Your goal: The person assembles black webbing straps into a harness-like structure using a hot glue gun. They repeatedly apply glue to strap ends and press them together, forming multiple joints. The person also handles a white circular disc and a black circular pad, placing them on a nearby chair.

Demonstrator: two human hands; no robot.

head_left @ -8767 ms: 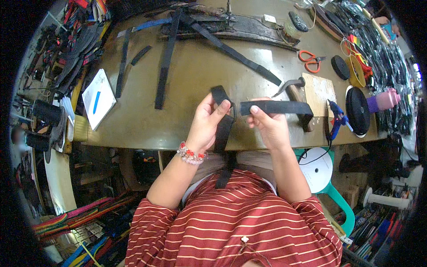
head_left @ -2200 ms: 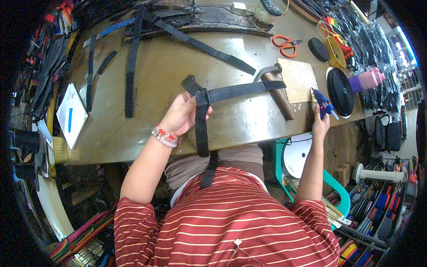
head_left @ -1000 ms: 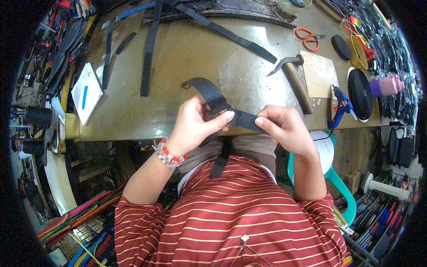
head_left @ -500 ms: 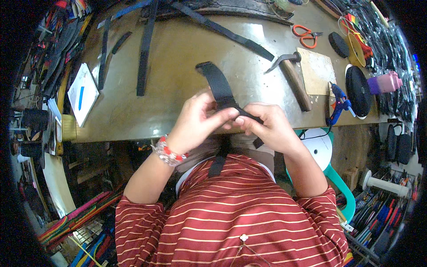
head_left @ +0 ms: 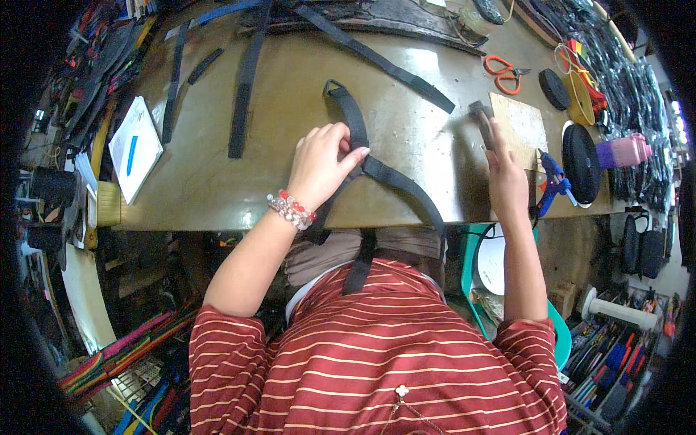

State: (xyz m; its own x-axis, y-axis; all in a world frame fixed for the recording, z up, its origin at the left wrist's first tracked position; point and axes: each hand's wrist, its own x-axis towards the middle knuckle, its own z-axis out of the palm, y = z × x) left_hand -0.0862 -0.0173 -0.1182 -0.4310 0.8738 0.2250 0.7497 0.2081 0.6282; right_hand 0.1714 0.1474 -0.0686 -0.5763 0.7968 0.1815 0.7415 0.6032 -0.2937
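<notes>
My left hand (head_left: 322,163) pinches a black webbing strap (head_left: 397,185) against the olive worktable (head_left: 290,181). One end of the strap runs up to a small metal ring (head_left: 334,87); the other part curves right over the table's front edge and hangs down to my lap. My right hand (head_left: 505,181) lies on the handle of a hammer (head_left: 481,116), fingers wrapped round it. The hammer's head rests on the table beside a wooden board (head_left: 519,129).
Loose black straps (head_left: 244,94) lie across the far table. Orange scissors (head_left: 505,71), a blue glue gun (head_left: 552,183), black webbing rolls (head_left: 581,161), and a pink container (head_left: 623,152) sit right. A white notepad with blue pen (head_left: 135,148) lies left. Clutter surrounds the table.
Both hands were folding the strap at the table's edge. Now my right hand has left the strap and reached right to the hammer; my left hand holds the strap flat on the table.
</notes>
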